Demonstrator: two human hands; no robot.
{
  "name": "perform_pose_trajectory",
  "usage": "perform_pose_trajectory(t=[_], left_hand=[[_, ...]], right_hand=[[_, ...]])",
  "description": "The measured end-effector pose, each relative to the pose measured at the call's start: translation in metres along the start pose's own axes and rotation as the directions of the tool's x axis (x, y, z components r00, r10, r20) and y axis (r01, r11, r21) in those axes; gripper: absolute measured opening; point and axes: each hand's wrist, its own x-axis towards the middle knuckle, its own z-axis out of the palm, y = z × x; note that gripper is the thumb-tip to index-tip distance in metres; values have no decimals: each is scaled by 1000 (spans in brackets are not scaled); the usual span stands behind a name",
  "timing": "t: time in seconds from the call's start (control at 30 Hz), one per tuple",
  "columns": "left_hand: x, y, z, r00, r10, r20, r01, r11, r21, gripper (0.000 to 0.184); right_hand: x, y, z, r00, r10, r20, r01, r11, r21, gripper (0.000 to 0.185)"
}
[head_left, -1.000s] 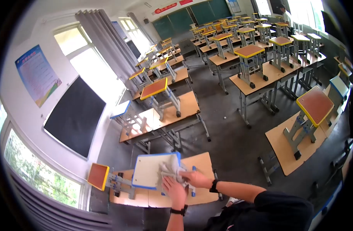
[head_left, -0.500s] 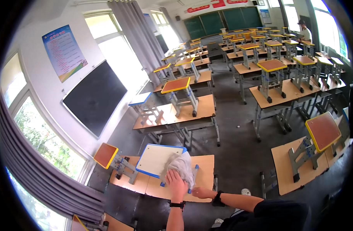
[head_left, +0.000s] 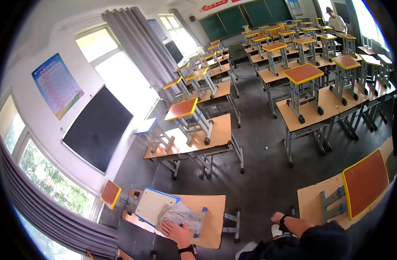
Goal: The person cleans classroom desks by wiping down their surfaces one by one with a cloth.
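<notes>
A rumpled grey cloth [head_left: 180,215] lies bunched against an overturned-looking stool with a pale, blue-edged seat [head_left: 154,205]. My left hand [head_left: 177,234], a dark band on its wrist, grips the cloth near the seat's lower edge, fingers over it and thumb apart. The stool rests tipped on a light wooden desk [head_left: 213,216], its blue-tipped leg end [head_left: 204,210] showing right of the cloth. Off to the right, over the floor, is my right hand [head_left: 277,217]; its fingers are curled in and nothing shows in them.
A brown, yellow-edged stool [head_left: 112,193] sits at the desk's left end. Another stool [head_left: 366,184] stands on a desk at right. Rows of desks with stools on top [head_left: 303,74] stretch toward a green chalkboard [head_left: 231,21]. A person [head_left: 336,21] stands far right by the windows.
My right hand has moved away from the stool's leg end to the right. My left hand stays on the cloth. The view has shifted, and the far person has turned.
</notes>
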Motion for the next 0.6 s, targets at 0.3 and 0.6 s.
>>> perform_pose_trajectory(t=[0.3, 0.6], left_hand=[[4, 20, -12, 989, -145, 1, 145, 988, 47, 122], [11, 47, 13, 943, -320, -92, 328, 942, 76, 119]], right_hand=[[-38, 59, -3, 920, 74, 384, -194, 939, 285, 32], [-22, 67, -128, 868, 191, 458, -319, 922, 221, 34]])
